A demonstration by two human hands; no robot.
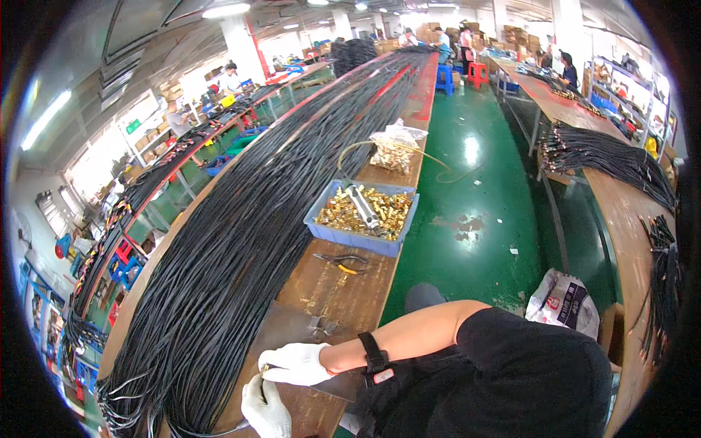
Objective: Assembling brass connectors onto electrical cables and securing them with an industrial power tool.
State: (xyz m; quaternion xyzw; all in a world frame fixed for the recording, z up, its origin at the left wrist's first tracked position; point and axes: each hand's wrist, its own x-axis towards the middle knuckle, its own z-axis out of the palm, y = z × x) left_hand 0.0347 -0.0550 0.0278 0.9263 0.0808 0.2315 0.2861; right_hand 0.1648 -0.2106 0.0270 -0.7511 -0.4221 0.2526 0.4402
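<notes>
At the far left, a narrow bench [162,206] is running back through the room, carrying dark cables [139,191] along its length. Next, a broad spread of long black cables [241,197] is covering most of the central wooden table [310,281], its near ends fanning out toward the lower left. Just right of those ends, the person's white-gloved left hand [266,412] is curling its fingers upward; whether they are gripping anything, I cannot tell. A small gold-coloured piece [264,371] is showing where the two hands are meeting, low over the table's near end, and the white-gloved right hand [298,363] is pinching it between its fingertips. A dark band [374,352] is circling the right forearm. Beyond that hand, a small metal block [320,328] is resting beside a flat grey sheet [283,326]. Farther up, pliers [353,270] with orange-and-black handles are lying in front of a blue tray [350,237], which is holding many gold-coloured fittings [395,208] with a silver cylindrical tool [361,206] lying on top. Behind it, a clear bag [398,148] is holding more such pieces. To the right, a white sack [558,301] is standing near another bench [617,208], where further black cables [606,159] are lying bundled.
</notes>
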